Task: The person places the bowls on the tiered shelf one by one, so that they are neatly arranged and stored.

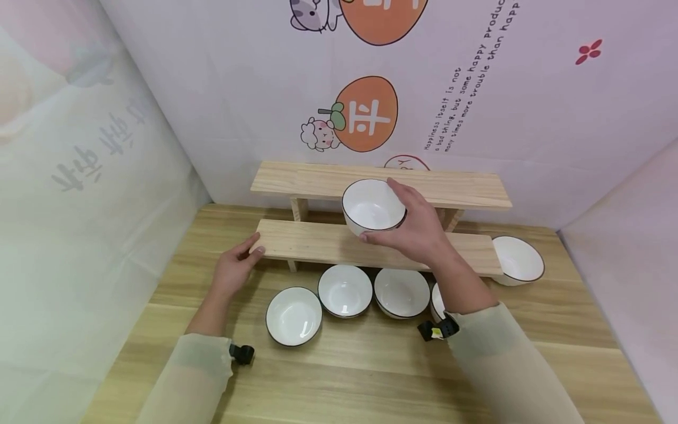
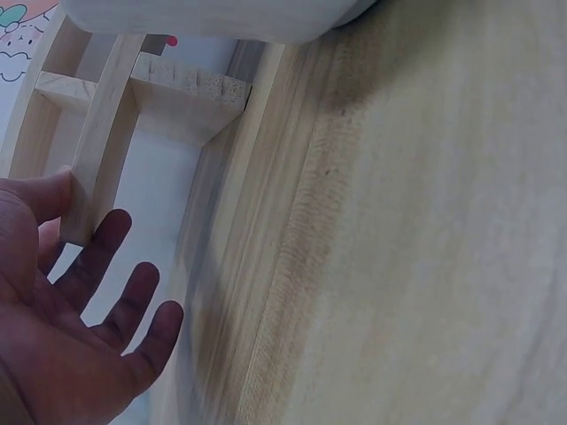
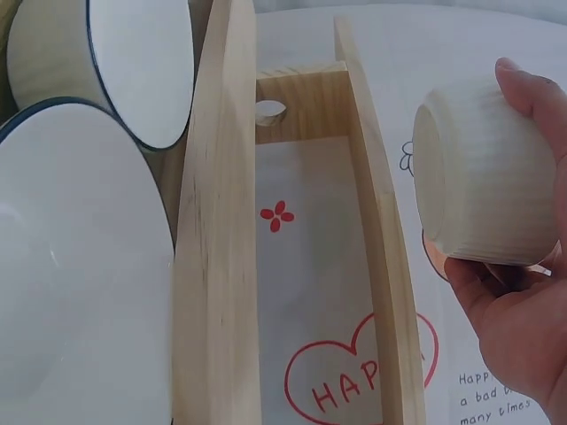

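One person's two hands are at work among six white, dark-rimmed bowls. The right hand point(image 1: 410, 227) grasps one bowl point(image 1: 373, 206) by its side, thumb and fingers about it, in front of a wooden shelf with two boards. The left hand point(image 1: 235, 265) pinches the left end of the lower board point(image 1: 318, 240); the upper board point(image 1: 381, 181) lies beyond both hands. The other five bowls stand on the desk point(image 1: 339, 377): three point(image 1: 293, 316) nearer the person than the right hand and to its left, a fourth point(image 1: 436, 301) partly hidden under the right forearm, a fifth point(image 1: 519, 260) to that hand's right.
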A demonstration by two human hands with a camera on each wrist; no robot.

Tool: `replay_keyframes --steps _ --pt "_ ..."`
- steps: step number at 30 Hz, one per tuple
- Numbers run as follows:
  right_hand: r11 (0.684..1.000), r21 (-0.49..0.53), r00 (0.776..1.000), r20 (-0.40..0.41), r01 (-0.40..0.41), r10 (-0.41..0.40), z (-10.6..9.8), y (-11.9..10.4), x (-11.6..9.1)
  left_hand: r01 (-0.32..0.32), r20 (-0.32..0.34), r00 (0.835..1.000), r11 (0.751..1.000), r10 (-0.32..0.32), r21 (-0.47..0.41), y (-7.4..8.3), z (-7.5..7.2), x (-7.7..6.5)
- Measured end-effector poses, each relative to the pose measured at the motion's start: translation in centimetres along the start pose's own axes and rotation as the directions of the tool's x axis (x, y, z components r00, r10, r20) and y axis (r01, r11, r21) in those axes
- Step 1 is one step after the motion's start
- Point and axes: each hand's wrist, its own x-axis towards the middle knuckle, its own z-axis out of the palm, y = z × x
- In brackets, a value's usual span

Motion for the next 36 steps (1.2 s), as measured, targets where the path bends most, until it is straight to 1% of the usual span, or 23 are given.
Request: replay_keyframes --steps 3,8,15,25,29,36 --pt "1.0 -0.013 1.0 0.001 0.005 -0.005 0.4 -0.3 0.5 -0.003 0.0 1.0 1.0 0.003 -0.001 -0.2 -0.1 0.0" --pt "1.0 -0.024 1.0 0.009 -0.014 0.014 1.2 -0.8 1.2 -0.003 -0.008 1.0 1.0 0.003 -0.005 -0.2 -0.1 0.0" --pt "0.999 -0.015 0.999 0.007 -0.031 0.031 2.0 -1.5 2.3 0.01 -0.012 1.0 1.0 -0.01 -0.011 -0.3 0.0 0.1" --pt "0.999 0.006 0.999 0.02 -0.038 0.038 2.9 -1.8 4.0 -0.006 -0.004 1.0 1.0 0.006 -0.007 -0.4 -0.1 0.2" --pt "0.999 0.018 0.998 0.021 -0.052 0.051 3.2 -1.8 4.6 -0.001 0.001 1.0 1.0 0.001 -0.023 -0.4 0.0 0.2" --pt "0.999 0.022 0.999 0.016 -0.047 0.046 3.8 -2.3 6.0 0.008 -0.003 1.0 0.999 -0.008 -0.043 -0.4 0.1 0.3"
